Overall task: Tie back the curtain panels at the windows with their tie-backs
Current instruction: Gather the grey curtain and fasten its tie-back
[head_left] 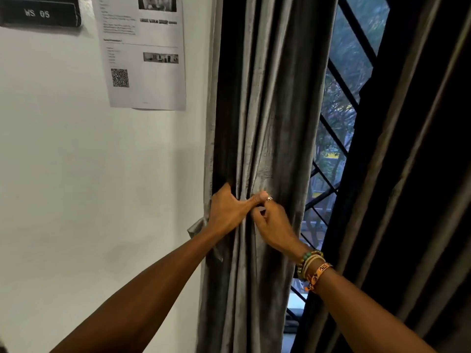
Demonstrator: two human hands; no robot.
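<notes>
Grey curtain (267, 123) bunched beside white wall (76, 174). Left hand (226, 212) grips folds, fingers tucked behind. Right hand (272, 225) pinches cloth by left thumb.

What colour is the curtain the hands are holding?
Plain grey. The curtain panel shows best in the head view, the only one here.

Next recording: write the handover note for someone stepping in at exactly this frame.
Left hand grips the gathered grey curtain, thumb across the front.
Right hand pinches the front folds beside that thumb.
Tie-back shows only as a strip at the curtain's wall edge.
Done: panel bunched.
Left: bring the tie-back round and fasten it; the dark curtain on the right hangs loose.
</notes>
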